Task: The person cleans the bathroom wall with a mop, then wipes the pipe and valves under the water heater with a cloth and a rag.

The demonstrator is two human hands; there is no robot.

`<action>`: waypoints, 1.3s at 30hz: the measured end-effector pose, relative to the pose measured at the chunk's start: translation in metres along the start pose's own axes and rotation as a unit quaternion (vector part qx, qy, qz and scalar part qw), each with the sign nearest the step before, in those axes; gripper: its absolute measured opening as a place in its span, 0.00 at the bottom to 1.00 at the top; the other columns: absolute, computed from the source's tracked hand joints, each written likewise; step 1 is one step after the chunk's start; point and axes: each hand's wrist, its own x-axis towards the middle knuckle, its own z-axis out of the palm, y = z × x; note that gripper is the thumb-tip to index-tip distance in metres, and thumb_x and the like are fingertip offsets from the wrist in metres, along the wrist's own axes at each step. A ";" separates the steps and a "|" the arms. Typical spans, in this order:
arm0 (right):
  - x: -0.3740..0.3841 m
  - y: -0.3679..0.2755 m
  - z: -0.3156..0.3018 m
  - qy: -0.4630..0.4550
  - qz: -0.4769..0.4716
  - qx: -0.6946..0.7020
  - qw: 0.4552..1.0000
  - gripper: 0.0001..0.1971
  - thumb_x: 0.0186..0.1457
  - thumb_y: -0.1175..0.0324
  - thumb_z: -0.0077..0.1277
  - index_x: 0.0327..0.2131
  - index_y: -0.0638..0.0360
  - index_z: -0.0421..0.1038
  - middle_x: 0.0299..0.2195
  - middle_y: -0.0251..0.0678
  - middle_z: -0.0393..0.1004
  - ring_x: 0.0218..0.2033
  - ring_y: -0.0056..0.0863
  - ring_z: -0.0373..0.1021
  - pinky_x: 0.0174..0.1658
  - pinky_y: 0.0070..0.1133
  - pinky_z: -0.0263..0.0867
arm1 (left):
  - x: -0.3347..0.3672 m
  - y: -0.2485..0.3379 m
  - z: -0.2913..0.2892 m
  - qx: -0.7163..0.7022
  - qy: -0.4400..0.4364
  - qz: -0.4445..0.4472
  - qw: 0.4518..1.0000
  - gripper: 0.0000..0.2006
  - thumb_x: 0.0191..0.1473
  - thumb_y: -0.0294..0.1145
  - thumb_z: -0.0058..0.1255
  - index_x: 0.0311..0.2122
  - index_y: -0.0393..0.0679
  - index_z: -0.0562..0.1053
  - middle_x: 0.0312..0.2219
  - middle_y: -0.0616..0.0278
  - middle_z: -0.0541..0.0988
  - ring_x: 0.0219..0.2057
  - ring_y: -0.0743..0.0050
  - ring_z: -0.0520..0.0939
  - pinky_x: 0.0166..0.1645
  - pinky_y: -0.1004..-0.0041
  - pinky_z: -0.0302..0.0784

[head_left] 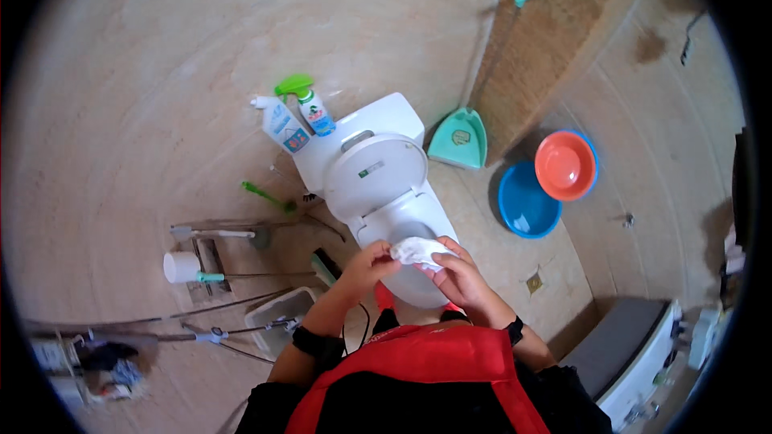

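Between my two hands, above the front of the toilet bowl, is a crumpled white cloth (416, 251); whether it is fabric, a glove or paper is hard to tell. The fingertips of my left hand (366, 269) pinch its left end. My right hand (460, 273) grips its right side, thumb on top. Below and beyond them stands a white toilet (442, 221) with its lid (376, 177) raised against the tank. On the tank's left end are a white squeeze bottle (283, 126) and a spray bottle (316, 112) with a green trigger head.
Left of the toilet are a green brush (269, 197), several long handles and a pale bin (281, 313). A mint dustpan (460, 138) leans in the corner. On the right are a blue basin (527, 209), an orange basin (565, 167) and a grey-topped tub (615, 345).
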 end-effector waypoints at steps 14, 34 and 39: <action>0.022 -0.213 -0.110 -0.040 0.001 -0.172 0.984 0.12 0.50 0.71 0.41 0.41 0.52 0.62 0.38 0.35 0.69 0.39 0.30 0.68 0.42 0.35 0.67 | -0.005 -0.059 0.129 -0.227 0.363 -0.025 0.903 0.12 0.56 0.31 0.46 0.46 0.42 0.69 0.38 0.63 0.75 0.39 0.78 0.76 0.44 0.77 0.72; 0.078 -0.270 0.215 -0.345 -0.172 -0.188 0.903 0.16 0.53 0.73 0.48 0.46 0.64 0.63 0.40 0.37 0.69 0.43 0.25 0.68 0.44 0.22 0.65 | -0.094 -0.054 0.171 -0.327 0.539 0.159 0.760 0.08 0.56 0.28 0.44 0.42 0.44 0.69 0.31 0.65 0.75 0.30 0.75 0.78 0.39 0.70 0.77; 0.118 -0.252 0.318 -0.426 -0.171 -0.136 0.878 0.13 0.54 0.71 0.48 0.43 0.63 0.64 0.39 0.36 0.70 0.40 0.24 0.68 0.43 0.23 0.65 | -0.112 -0.064 0.190 -0.349 0.634 0.173 0.668 0.07 0.54 0.31 0.46 0.39 0.48 0.69 0.29 0.69 0.75 0.29 0.77 0.76 0.38 0.70 0.74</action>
